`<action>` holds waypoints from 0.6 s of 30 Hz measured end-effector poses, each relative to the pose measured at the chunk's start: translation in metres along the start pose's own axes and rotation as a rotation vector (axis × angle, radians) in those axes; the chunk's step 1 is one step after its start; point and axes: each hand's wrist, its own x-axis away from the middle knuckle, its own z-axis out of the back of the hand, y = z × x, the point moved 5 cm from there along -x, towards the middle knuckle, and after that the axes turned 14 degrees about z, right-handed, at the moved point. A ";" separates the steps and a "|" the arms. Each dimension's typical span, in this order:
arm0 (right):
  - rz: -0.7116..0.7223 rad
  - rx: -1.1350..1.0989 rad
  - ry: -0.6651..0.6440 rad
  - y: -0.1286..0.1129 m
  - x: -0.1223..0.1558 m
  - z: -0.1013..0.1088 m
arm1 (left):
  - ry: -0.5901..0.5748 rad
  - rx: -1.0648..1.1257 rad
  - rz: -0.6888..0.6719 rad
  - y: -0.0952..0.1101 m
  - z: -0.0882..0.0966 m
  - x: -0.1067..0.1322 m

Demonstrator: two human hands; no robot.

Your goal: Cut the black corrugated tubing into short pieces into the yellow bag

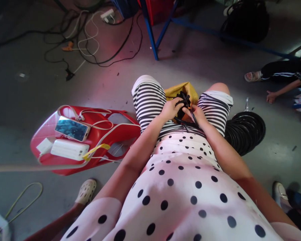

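Observation:
I sit with striped shorts over my knees and a polka-dot top below. Between my knees, my left hand (171, 108) and my right hand (197, 113) close their fingers on a small bundle of black cable (184, 100). A strand of it runs back over my lap under my right hand. Just beyond the bundle sits a yellow bag (177, 91), partly hidden by my hands and knees.
A red plastic stool (52, 157) at my left carries a phone (72, 128), a white power bank (69, 149) and white leads. A big coil of black cable (245, 130) lies at my right. Another person's hand (271, 97) and sandalled foot (253, 76) rest far right. Wires (90, 40) and a blue frame leg (152, 36) lie ahead.

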 end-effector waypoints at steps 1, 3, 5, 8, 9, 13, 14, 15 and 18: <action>0.000 -0.008 -0.008 0.000 0.000 -0.001 | 0.009 0.023 0.016 -0.001 -0.001 0.000; 0.002 -0.023 -0.030 0.000 -0.001 -0.003 | 0.010 0.045 0.044 -0.004 -0.003 0.001; 0.000 -0.022 -0.043 0.000 -0.001 -0.005 | 0.007 0.055 0.064 -0.005 -0.004 0.002; -0.020 -0.010 -0.033 0.001 0.000 -0.005 | 0.029 0.094 0.088 -0.006 -0.004 0.002; -0.027 -0.009 -0.028 0.002 0.000 -0.005 | 0.034 0.110 0.098 -0.006 -0.004 0.001; -0.041 -0.021 -0.004 0.005 0.000 -0.005 | 0.025 0.172 0.140 -0.006 -0.003 0.002; -0.040 -0.022 -0.001 0.006 0.000 -0.005 | 0.021 0.185 0.147 -0.005 -0.003 0.002; -0.038 -0.022 -0.003 0.006 0.000 -0.005 | 0.016 0.194 0.152 -0.005 -0.002 0.002; -0.020 -0.024 -0.030 0.006 -0.001 -0.005 | -0.029 0.188 0.141 -0.003 -0.001 0.004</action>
